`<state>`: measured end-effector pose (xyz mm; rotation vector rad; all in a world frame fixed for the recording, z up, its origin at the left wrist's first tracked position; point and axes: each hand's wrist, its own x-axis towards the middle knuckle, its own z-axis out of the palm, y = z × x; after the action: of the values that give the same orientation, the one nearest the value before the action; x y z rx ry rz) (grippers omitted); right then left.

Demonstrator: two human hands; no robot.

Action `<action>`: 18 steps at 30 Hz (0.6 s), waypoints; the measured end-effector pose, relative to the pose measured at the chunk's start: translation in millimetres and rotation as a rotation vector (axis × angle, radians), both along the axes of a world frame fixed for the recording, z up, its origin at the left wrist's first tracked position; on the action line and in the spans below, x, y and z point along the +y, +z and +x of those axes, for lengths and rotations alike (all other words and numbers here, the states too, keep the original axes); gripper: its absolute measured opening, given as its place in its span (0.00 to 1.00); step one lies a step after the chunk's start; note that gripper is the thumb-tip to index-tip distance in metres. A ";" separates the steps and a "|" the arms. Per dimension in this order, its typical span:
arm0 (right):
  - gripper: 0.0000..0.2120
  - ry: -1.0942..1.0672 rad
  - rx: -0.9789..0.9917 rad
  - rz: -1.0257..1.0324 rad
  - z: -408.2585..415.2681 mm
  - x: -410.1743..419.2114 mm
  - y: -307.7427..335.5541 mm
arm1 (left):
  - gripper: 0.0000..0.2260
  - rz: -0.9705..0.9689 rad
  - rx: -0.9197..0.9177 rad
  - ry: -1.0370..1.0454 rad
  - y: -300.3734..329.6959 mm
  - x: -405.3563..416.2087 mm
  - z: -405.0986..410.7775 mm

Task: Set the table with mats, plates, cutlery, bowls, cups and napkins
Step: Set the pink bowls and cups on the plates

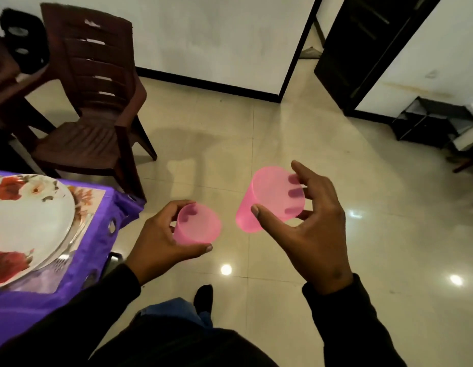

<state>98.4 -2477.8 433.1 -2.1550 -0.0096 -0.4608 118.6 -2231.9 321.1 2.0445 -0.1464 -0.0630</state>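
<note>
Two pink plastic cups are held in the air above the floor, just off the table's corner. The left cup (197, 224) sits in the left hand (161, 242), fingers curled round its wall; the right cup (269, 198), tilted with its long axis leaning down-left, is pinched by the right hand (312, 221). They look light, stiff and a little slick, so gripping mid-wall seems safest. A flowered plate (31, 226) lies on the purple-clothed table (102, 221).

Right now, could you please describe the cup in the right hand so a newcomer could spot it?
Over the tiled floor, right of the purple-clothed table, two hands hold pink cups. The right hand grips the larger-looking, tilted cup.
</note>
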 end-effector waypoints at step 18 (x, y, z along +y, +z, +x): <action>0.42 0.119 0.097 0.058 312.4 -134.8 -59.1 | 0.41 -0.092 0.039 0.147 -8.2 -133.4 263.8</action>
<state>410.8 -2612.6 374.0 -2.1046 -0.0693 -0.2847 382.4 -2365.4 312.9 1.9550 0.0249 -0.0043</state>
